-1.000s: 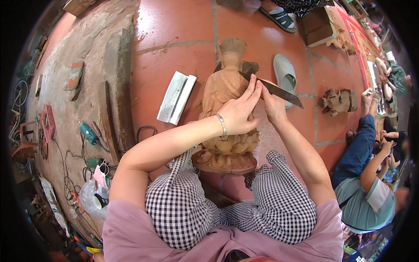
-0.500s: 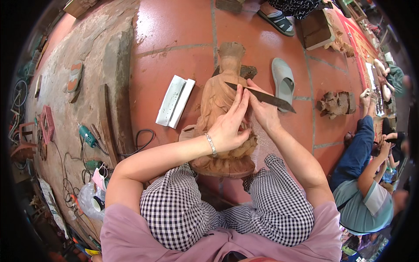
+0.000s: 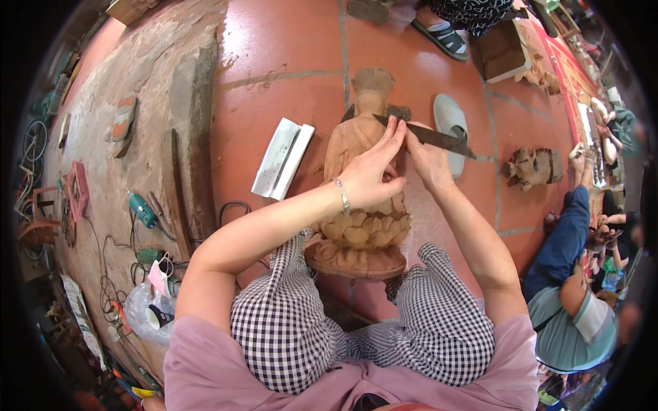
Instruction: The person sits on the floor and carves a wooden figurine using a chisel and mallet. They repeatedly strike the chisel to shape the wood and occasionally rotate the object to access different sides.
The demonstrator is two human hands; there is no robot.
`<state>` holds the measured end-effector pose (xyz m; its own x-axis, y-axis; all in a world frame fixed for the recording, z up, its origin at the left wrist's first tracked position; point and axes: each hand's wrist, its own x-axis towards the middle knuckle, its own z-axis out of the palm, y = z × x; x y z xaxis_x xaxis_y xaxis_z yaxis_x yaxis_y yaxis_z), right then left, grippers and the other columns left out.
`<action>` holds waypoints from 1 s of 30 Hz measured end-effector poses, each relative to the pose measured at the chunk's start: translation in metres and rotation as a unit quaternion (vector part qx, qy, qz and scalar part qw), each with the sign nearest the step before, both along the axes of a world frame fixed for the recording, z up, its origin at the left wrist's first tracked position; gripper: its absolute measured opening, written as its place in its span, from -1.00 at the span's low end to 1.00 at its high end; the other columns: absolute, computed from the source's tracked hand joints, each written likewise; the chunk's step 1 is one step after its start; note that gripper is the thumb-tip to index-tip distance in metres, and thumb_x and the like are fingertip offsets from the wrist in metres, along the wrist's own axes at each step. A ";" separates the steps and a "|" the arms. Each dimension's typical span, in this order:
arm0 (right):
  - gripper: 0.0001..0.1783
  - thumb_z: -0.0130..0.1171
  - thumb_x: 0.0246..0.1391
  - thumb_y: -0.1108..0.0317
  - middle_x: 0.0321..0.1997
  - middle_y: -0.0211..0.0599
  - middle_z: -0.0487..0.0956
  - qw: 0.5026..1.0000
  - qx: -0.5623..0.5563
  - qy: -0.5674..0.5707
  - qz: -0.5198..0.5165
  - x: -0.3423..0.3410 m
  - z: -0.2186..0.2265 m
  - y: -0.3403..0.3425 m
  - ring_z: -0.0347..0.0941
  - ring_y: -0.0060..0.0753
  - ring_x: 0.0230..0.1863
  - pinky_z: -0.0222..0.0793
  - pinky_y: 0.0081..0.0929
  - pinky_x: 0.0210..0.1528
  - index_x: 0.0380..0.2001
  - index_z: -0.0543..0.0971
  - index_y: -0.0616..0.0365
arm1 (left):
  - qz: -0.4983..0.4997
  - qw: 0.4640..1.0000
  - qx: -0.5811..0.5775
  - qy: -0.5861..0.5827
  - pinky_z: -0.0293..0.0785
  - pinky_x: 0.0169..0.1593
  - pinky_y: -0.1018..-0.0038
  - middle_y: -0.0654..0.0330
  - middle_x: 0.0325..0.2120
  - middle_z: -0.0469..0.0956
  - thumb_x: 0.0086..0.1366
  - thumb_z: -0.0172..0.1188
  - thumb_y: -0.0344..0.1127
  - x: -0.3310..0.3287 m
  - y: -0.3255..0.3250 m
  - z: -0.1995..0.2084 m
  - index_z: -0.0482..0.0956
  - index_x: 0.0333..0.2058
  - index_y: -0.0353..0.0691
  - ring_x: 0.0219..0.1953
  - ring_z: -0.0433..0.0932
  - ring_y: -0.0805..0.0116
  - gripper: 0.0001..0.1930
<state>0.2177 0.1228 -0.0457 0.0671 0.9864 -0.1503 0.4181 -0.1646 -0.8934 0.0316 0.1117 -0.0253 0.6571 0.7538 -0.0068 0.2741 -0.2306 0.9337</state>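
Note:
A carved wooden figure (image 3: 343, 142) stands between my knees, its lotus-petal base (image 3: 360, 260) near me and its head (image 3: 373, 81) farther off. Across its upper part lies a long, dark, flat metal blade (image 3: 447, 141), slanting down to the right. My right hand (image 3: 432, 164) grips the blade around its middle. My left hand (image 3: 373, 171), wearing a bracelet, reaches over the figure with straight fingers. Its fingertips press on the blade beside my right hand, the thumb held apart. Part of the figure's front is hidden under my left hand and forearm.
A folded white sheet (image 3: 282, 159) lies left of the figure, a grey slipper (image 3: 449, 130) right. Farther left are a wooden beam (image 3: 177, 195), a green power tool (image 3: 142, 209) and cords. Wood pieces (image 3: 531, 168) lie right, near another seated person (image 3: 572, 325). A sandalled foot (image 3: 442, 38) stands ahead.
Both hands and the blade have shifted slightly up and right in the picture, toward the figure's neck. The whole scene also drifts a little right. My grip looks the same.

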 end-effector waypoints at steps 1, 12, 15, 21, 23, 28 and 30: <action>-0.56 0.13 0.28 0.07 -0.09 -0.12 0.67 1.000 0.006 -0.027 0.008 -0.002 -0.001 -0.002 0.59 -0.30 -0.06 0.45 -0.36 -0.01 0.02 0.62 0.19 | 0.024 0.999 0.034 -0.013 0.55 0.08 0.39 -0.31 0.44 -0.35 0.15 0.23 -0.39 0.000 -0.009 -0.004 -0.33 0.44 -0.32 0.11 0.57 0.18 0.04; -0.61 0.08 0.26 0.08 -0.18 -0.02 0.67 0.995 0.039 -0.069 0.061 -0.010 0.019 0.007 0.59 0.00 -0.08 0.46 -0.24 -0.04 -0.09 0.61 0.17 | 0.041 0.998 0.001 -0.039 0.55 0.12 0.40 -0.29 0.45 -0.37 0.17 0.22 -0.41 -0.002 -0.016 -0.004 -0.36 0.45 -0.23 0.34 0.29 -0.02 0.05; -0.61 0.08 0.26 0.08 -0.20 -0.01 0.67 0.988 0.047 -0.113 0.091 -0.008 0.021 0.009 0.60 -0.03 -0.09 0.46 -0.24 -0.06 -0.12 0.62 0.17 | 0.041 0.997 -0.040 -0.057 0.58 0.10 0.40 -0.28 0.45 -0.37 0.17 0.21 -0.42 -0.004 -0.019 -0.003 -0.33 0.45 -0.23 0.35 0.26 -0.05 0.03; -0.61 0.07 0.27 0.09 -0.12 0.00 0.66 0.994 0.046 -0.067 0.070 -0.011 0.017 0.003 0.60 -0.04 -0.05 0.47 -0.23 -0.05 -0.11 0.63 0.18 | 0.064 0.996 0.023 -0.056 0.62 0.00 0.43 -0.23 0.46 -0.43 0.16 0.19 -0.44 0.002 -0.024 -0.011 -0.33 0.46 -0.22 0.34 0.30 0.02 0.03; -0.59 0.10 0.26 0.09 -0.11 -0.01 0.67 0.992 0.101 -0.067 0.035 -0.013 -0.002 -0.006 0.60 -0.15 -0.04 0.47 -0.26 -0.05 -0.11 0.61 0.25 | 0.069 0.995 0.050 -0.040 0.62 0.00 0.44 -0.27 0.45 -0.43 0.15 0.20 -0.45 0.000 -0.036 -0.009 -0.32 0.46 -0.20 0.31 0.36 0.10 0.03; -0.58 0.14 0.27 0.11 -0.06 -0.12 0.67 0.999 -0.019 0.034 -0.019 0.005 -0.005 -0.004 0.57 -0.30 -0.04 0.45 -0.34 0.00 -0.09 0.61 0.30 | -0.010 1.000 -0.023 -0.018 0.58 0.06 0.38 -0.28 0.44 -0.44 0.16 0.21 -0.42 0.009 -0.008 0.001 -0.28 0.46 -0.22 0.35 0.28 -0.02 0.01; -0.58 0.13 0.28 0.12 0.00 -0.15 0.65 0.997 -0.018 0.056 -0.043 -0.002 -0.002 -0.014 0.55 -0.32 0.01 0.43 -0.36 0.05 -0.07 0.60 0.31 | 0.005 1.000 -0.001 -0.023 0.58 0.08 0.38 -0.29 0.44 -0.45 0.17 0.20 -0.41 0.007 -0.020 -0.004 -0.27 0.45 -0.26 0.38 0.20 -0.06 0.00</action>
